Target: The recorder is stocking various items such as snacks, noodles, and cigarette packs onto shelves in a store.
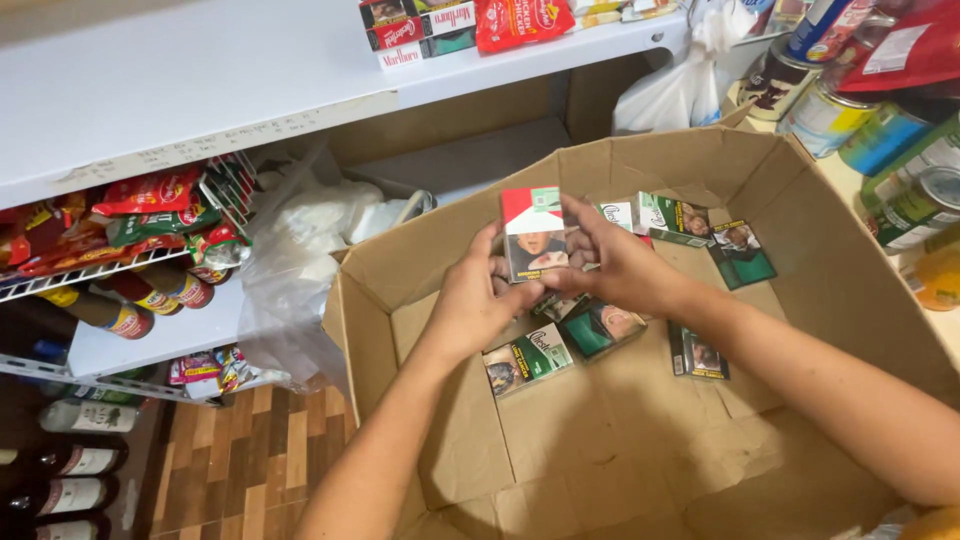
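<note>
Item: the left hand (478, 300) and the right hand (612, 262) are together pinching a red-and-white cardboard cigarette pack (533, 235), fingers pressing its side edges, holding it upright above the large open brown cardboard box (640, 450) with its face turned to the camera, probably for reading. Beneath: green-and-black cigarette packs (600, 328) are lying scattered flat on the box floor. Around: a white plastic bag (300, 250) is sagging at the box's left; tin cans (830, 115) are standing at the upper right; a white shelf (200, 90) is carrying more packs above.
</note>
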